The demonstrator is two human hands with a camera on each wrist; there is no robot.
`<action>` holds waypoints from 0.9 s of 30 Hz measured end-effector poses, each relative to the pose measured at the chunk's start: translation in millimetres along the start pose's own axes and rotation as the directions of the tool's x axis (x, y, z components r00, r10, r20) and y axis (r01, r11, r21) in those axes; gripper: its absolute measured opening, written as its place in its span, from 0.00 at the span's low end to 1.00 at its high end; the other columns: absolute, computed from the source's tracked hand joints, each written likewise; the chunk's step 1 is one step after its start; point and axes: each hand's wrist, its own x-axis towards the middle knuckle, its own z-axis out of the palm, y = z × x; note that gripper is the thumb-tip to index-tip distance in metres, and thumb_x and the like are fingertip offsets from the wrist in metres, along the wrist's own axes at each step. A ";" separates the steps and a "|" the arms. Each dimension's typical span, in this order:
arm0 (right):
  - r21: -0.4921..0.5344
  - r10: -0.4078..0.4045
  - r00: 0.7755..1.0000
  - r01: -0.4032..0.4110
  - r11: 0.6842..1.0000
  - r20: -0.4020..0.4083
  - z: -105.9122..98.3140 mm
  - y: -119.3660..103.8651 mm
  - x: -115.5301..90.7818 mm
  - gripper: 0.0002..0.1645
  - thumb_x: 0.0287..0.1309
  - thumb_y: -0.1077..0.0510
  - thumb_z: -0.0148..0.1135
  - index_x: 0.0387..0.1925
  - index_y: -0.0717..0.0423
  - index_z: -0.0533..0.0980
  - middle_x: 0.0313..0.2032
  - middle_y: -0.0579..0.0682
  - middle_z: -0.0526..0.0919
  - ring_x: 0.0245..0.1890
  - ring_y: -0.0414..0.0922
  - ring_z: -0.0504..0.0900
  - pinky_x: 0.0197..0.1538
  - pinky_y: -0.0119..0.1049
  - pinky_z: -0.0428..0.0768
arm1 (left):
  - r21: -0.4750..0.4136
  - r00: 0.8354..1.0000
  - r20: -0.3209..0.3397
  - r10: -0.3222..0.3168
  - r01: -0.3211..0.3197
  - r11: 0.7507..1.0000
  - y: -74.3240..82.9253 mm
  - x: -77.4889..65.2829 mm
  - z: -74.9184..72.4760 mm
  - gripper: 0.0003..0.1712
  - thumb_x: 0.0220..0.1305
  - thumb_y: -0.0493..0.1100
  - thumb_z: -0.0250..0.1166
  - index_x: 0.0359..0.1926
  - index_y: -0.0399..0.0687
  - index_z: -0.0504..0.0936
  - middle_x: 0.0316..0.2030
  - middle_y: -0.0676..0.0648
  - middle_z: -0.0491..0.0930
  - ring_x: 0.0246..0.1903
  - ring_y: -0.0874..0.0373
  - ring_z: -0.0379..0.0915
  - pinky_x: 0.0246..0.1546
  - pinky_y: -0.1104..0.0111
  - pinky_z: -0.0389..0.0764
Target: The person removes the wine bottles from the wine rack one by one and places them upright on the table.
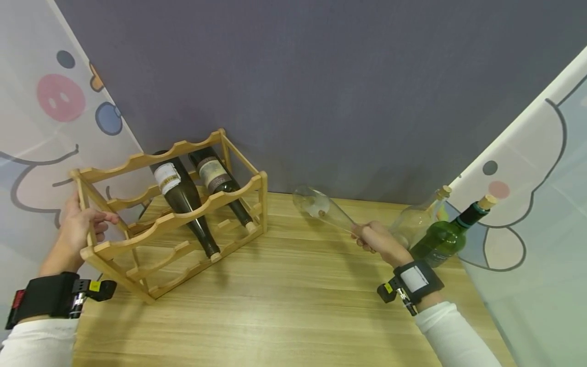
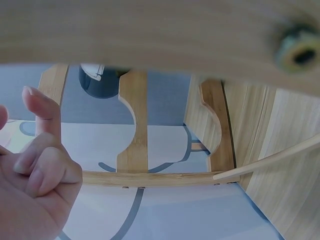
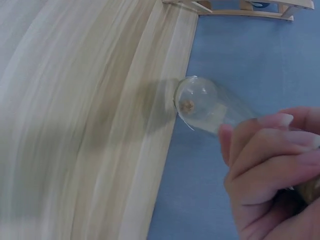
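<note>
A wooden wine rack point(image 1: 167, 221) stands at the left, with two dark wine bottles point(image 1: 183, 196) lying in it, necks toward the front. My left hand point(image 1: 80, 224) grips the rack's left end, fingers curled inside the frame; in the left wrist view the left hand point(image 2: 45, 170) shows bent fingers beside the slats. My right hand point(image 1: 376, 237) holds a clear glass bottle point(image 1: 337, 211) by its neck, tilted with the base pointing left and away. In the right wrist view the round base of the clear bottle point(image 3: 200, 102) faces the camera.
Right of my right hand stand a green wine bottle point(image 1: 440, 242) with a cork and a second, clear corked bottle point(image 1: 412, 221). A dark grey panel point(image 1: 298, 92) rises behind the wooden tabletop point(image 1: 275, 316). Cartoon-printed walls point(image 1: 518, 204) flank both sides.
</note>
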 end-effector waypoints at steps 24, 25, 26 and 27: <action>-0.087 -0.066 0.944 0.040 0.995 -0.324 -18.9 -15.6 -9.4 0.25 0.62 0.51 0.64 0.53 0.66 0.76 0.47 0.63 0.82 0.24 0.40 0.80 0.37 0.38 0.83 | 0.101 0.998 -0.063 -0.017 0.024 0.995 -2.7 1.7 -6.1 0.38 0.70 0.30 0.39 0.74 0.58 0.38 0.23 0.56 0.81 0.17 0.62 0.72 0.13 0.70 0.64; -0.074 -0.082 0.923 0.059 0.996 -0.375 -19.0 -16.1 -9.2 0.25 0.60 0.52 0.66 0.52 0.65 0.76 0.47 0.64 0.83 0.23 0.40 0.81 0.36 0.37 0.84 | 0.109 0.998 -0.065 -0.015 0.022 0.994 -3.0 1.8 -6.3 0.37 0.70 0.30 0.39 0.74 0.58 0.39 0.23 0.56 0.80 0.16 0.62 0.70 0.13 0.70 0.63; -0.065 -0.100 0.901 0.080 0.995 -0.423 -18.9 -16.7 -8.9 0.25 0.59 0.52 0.68 0.52 0.64 0.77 0.45 0.63 0.84 0.22 0.39 0.82 0.35 0.36 0.83 | 0.112 0.998 -0.064 -0.011 0.018 0.994 -3.3 2.0 -6.4 0.37 0.70 0.30 0.39 0.74 0.58 0.39 0.23 0.56 0.79 0.16 0.62 0.68 0.14 0.69 0.61; -0.060 -0.119 0.876 0.102 0.993 -0.467 -18.7 -17.5 -8.6 0.23 0.58 0.52 0.69 0.50 0.63 0.78 0.41 0.61 0.86 0.21 0.38 0.82 0.33 0.35 0.83 | 0.114 0.998 -0.063 -0.009 0.016 0.993 -3.5 2.2 -6.3 0.37 0.70 0.30 0.39 0.73 0.59 0.39 0.23 0.56 0.78 0.16 0.62 0.66 0.13 0.68 0.60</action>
